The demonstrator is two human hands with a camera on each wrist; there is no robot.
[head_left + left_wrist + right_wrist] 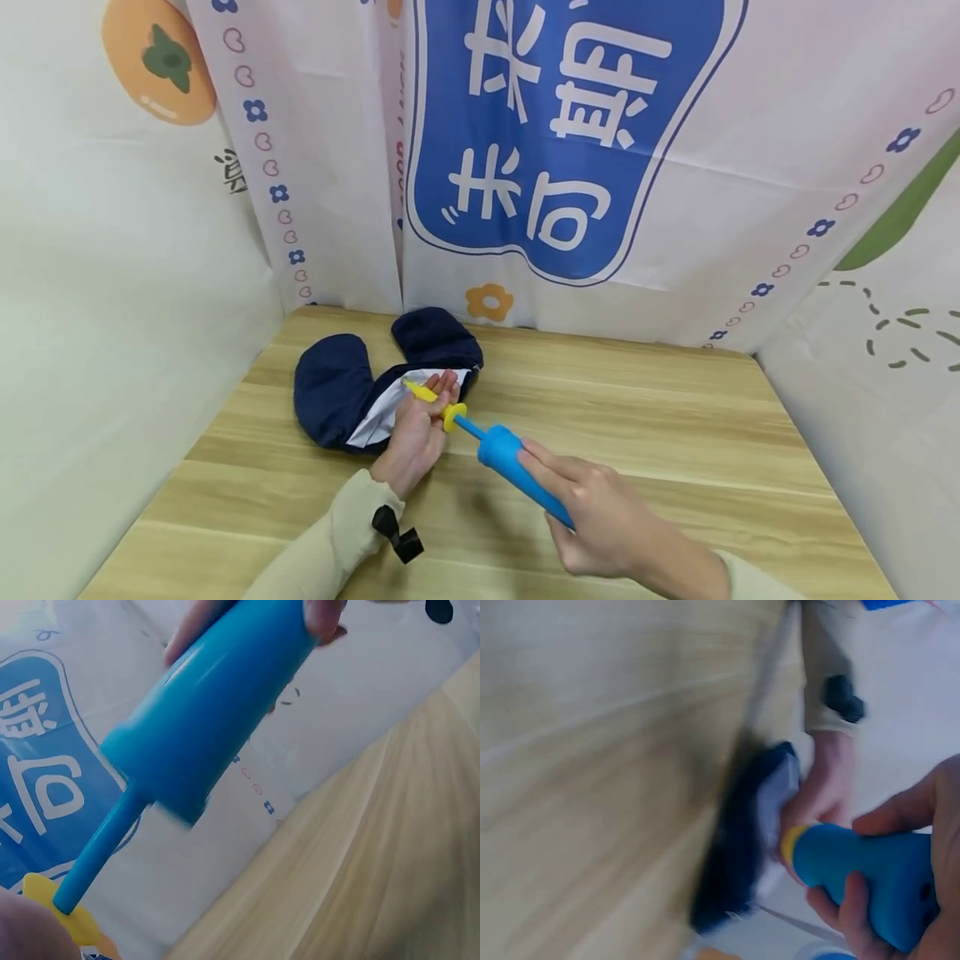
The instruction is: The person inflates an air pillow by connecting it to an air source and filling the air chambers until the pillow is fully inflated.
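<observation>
A blue hand air pump (521,467) with a yellow nozzle (420,391) slants above the table. My right hand (603,517) grips its blue barrel; in the right wrist view, fingers and thumb wrap round that barrel (870,874). My left hand (417,437) holds the yellow nozzle end, the tip sticking out past the thumb. Between the barrel and the yellow flange (454,416), a length of thin blue rod shows. Beneath and behind the left hand lies a navy U-shaped neck pillow (330,392), its opening showing a white inside (377,417). Whether the nozzle tip touches the white part, I cannot tell.
The wood-grain table (637,400) carries the pillow at its back left. White printed cloth (337,167) hangs behind the table and on both sides. A black strap (397,533) is fastened round the left sleeve.
</observation>
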